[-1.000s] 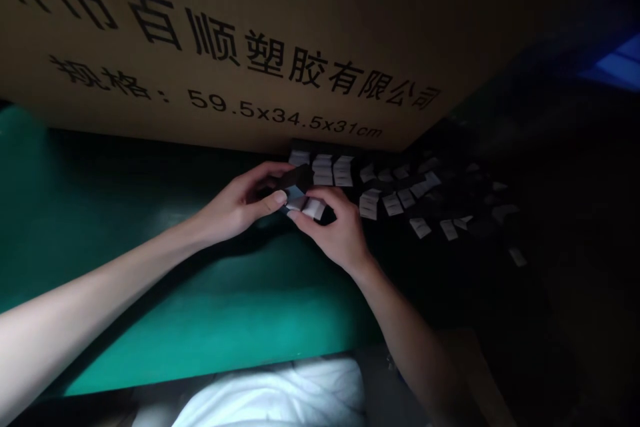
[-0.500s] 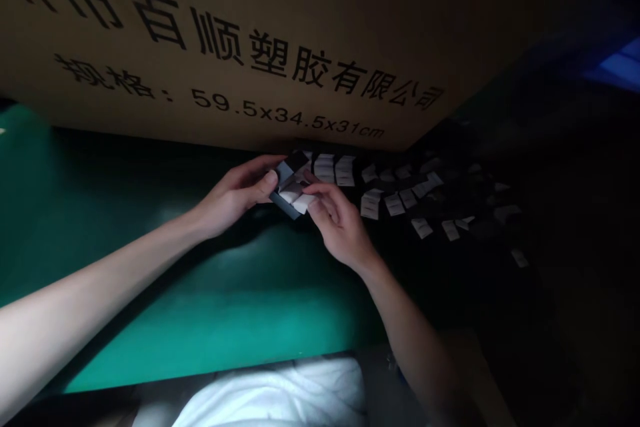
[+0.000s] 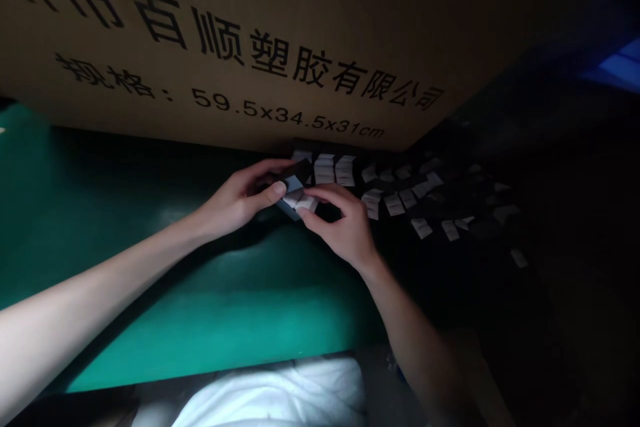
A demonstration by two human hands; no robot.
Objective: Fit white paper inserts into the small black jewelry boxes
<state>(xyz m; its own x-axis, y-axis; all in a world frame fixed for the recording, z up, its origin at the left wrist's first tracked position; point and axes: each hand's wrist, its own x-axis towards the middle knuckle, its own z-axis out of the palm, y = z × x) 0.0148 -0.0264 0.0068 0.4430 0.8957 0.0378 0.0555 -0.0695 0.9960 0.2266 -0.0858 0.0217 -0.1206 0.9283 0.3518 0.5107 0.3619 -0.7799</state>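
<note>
A small dark box (image 3: 296,183) with an opened flap is held at the middle of the view, tilted. My left hand (image 3: 250,195) is closed on its left side, the thumb pressed on its front. White folded paper (image 3: 305,203) shows at the box's opening. The thumb and fingers of my right hand (image 3: 343,220) are closed on this paper at the right side of the box. How far the paper sits inside is hidden by my fingers.
A large printed cardboard carton (image 3: 225,60) stands behind my hands on the green table (image 3: 225,320). Several folded white papers (image 3: 345,171) lie among dark items at the right, in dim light. Pale cloth (image 3: 280,397) shows below the table edge.
Both hands and the box have shifted slightly; the left hand moved a little right. My right thumb has moved left along the white paper, which shows less now.
</note>
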